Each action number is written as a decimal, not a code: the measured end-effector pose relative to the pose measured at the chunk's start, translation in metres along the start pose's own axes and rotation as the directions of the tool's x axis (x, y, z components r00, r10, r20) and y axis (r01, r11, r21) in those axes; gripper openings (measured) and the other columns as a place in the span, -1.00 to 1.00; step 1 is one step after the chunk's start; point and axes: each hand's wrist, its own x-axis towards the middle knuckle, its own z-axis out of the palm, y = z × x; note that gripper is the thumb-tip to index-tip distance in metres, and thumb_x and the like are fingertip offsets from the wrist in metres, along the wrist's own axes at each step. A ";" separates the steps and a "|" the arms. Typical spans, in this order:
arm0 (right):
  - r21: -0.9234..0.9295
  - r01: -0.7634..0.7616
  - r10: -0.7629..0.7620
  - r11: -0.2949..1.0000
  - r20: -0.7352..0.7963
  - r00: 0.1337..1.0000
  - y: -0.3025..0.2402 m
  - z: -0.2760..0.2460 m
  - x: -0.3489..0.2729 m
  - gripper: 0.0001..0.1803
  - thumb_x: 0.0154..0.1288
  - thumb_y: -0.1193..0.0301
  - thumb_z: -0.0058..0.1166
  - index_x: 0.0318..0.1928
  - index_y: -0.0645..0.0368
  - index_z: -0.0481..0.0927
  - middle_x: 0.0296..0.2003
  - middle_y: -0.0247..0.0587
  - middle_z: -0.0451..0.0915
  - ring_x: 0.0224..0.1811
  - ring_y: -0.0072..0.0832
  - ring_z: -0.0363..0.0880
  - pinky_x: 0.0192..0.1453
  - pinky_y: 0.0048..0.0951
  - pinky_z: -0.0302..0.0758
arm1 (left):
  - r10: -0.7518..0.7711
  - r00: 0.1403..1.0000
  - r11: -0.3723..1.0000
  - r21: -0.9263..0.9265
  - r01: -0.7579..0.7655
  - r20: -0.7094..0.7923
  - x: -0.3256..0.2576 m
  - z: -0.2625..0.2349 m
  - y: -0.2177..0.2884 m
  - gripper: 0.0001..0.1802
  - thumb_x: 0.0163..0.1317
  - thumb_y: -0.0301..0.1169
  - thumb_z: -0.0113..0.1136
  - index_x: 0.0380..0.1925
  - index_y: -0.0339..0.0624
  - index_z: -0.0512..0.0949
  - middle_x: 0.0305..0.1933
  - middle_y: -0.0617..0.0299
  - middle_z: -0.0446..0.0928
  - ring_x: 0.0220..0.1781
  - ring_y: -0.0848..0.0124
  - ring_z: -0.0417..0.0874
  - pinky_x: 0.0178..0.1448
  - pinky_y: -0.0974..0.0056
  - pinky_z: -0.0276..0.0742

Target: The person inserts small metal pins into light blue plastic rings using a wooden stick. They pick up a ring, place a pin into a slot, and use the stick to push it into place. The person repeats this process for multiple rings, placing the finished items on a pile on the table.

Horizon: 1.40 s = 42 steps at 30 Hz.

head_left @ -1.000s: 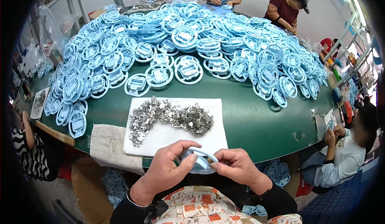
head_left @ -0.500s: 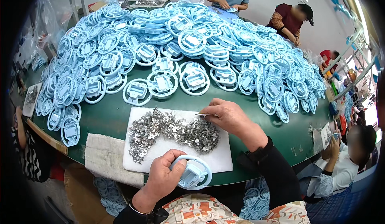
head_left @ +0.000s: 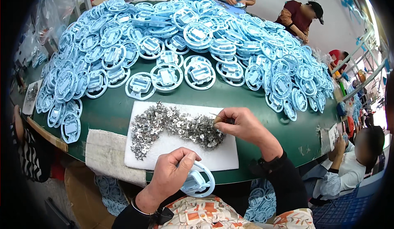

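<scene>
The left hand's [head_left: 170, 172] fingers pinch the rim of one blue ring [head_left: 196, 183], near the edge of the green tabletop [head_left: 283, 136]. The right hand's [head_left: 242, 124] press together on one thin piece [head_left: 214, 114], too small to identify, beside metal bits [head_left: 180, 126] on one white pad [head_left: 225, 157]. Beyond, heaped rings [head_left: 197, 36] overlap past counting. Six other people show, two with heads cut off.
</scene>
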 end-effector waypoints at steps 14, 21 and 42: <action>0.286 -0.029 0.016 0.958 0.047 0.999 -0.008 0.028 -0.044 -0.87 0.37 0.49 0.27 -0.18 0.31 0.69 -0.37 -0.45 0.65 -0.32 -0.75 0.48 -0.24 -0.55 0.49 | 0.149 0.987 0.827 0.556 -0.088 -0.066 0.031 0.021 0.024 -0.70 0.31 -0.25 0.30 -0.10 -0.23 0.72 -0.57 0.06 0.63 -0.57 0.33 0.64 -0.41 0.25 0.47; 0.113 0.014 -0.001 0.993 -0.116 0.993 0.003 0.035 -0.049 -0.83 0.35 0.44 0.29 -0.17 0.30 0.69 -0.43 -0.36 0.63 -0.41 -0.70 0.45 -0.29 -0.50 0.48 | 0.378 0.911 0.635 0.763 -0.124 -0.167 0.033 0.025 0.016 -0.79 0.24 -0.27 0.35 -0.24 -0.12 0.78 -0.64 0.04 0.58 -0.60 0.17 0.65 -0.44 0.13 0.51; 0.072 0.112 -0.087 0.991 -0.290 0.953 -0.005 0.043 -0.054 -0.83 0.35 0.47 0.26 -0.12 0.30 0.69 -0.41 -0.25 0.70 -0.39 -0.66 0.54 -0.25 -0.50 0.53 | 0.489 0.862 0.457 0.880 -0.126 -0.131 0.034 0.039 0.029 -0.87 0.24 -0.28 0.35 -0.32 -0.03 0.78 -0.64 0.03 0.61 -0.56 0.06 0.69 -0.39 0.06 0.62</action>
